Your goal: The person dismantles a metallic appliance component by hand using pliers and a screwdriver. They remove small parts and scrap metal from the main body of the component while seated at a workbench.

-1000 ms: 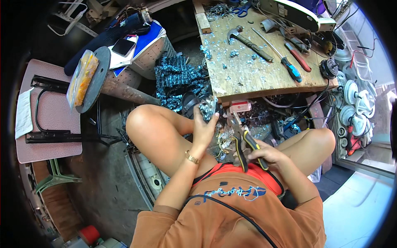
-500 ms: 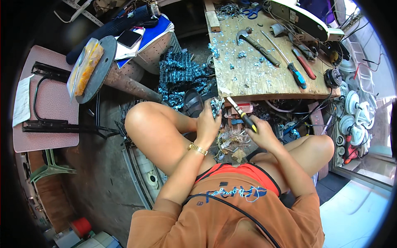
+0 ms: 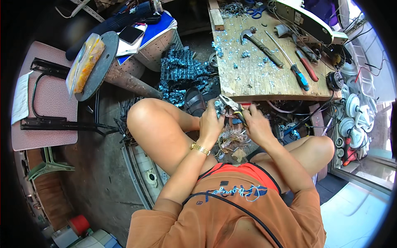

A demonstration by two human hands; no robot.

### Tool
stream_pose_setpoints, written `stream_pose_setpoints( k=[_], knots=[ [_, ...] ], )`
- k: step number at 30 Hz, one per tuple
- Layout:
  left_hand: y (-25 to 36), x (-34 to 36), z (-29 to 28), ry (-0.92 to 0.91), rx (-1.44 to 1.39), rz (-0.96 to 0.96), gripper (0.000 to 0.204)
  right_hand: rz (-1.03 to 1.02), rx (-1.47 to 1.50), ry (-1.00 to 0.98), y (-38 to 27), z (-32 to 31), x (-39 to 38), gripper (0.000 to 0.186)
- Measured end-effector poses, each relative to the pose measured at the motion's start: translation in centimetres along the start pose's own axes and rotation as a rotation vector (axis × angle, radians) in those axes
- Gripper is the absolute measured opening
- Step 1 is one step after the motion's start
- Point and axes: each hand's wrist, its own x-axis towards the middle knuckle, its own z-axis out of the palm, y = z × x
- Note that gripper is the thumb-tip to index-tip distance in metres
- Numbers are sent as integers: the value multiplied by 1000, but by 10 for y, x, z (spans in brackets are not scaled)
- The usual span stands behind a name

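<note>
Between my knees, my left hand [image 3: 211, 124] is closed round a small, ragged silvery metal piece [image 3: 218, 108]. Its exact kind is too small to make out. A gold-coloured bracelet [image 3: 200, 149] circles that wrist. My right hand [image 3: 257, 126] grips pliers [image 3: 239, 116] by their yellow-and-black handles, and their metal jaws lie at the top of the silvery piece. Whether the jaws bite on it I cannot tell. Below both hands lies a heap of wires and scraps [image 3: 232, 140] on the floor.
Ahead stands a wooden bench [image 3: 235, 76] strewn with shiny shreds. On it lie a hammer [image 3: 262, 47], a screwdriver [image 3: 295, 70] and a red-handled tool [image 3: 307, 66]. A round metal stand [image 3: 108, 53] holds a clear packet to the left. A pink-seated chair [image 3: 53, 99] stands farther left.
The pliers have turned and come left, so their jaws now meet the silvery piece. My right hand moved up with them. The view has shifted slightly.
</note>
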Motion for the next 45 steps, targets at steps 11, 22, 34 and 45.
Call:
stream_pose_setpoints(
  k=[11, 22, 34, 45],
  knots=[
    [4, -4, 5, 9, -25, -5, 46, -4, -17, 84, 12, 14, 3, 38],
    [7, -3, 2, -3, -14, -27, 45, 40, 24, 191, -2, 19, 17, 38],
    [1, -2, 3, -18, -78, 5, 46, 54, -84, 118, -1, 34, 18, 36],
    [4, -2, -39, -180, -1058, -491, 30, 128, 590, 325, 24, -27, -7, 44]
  ],
)
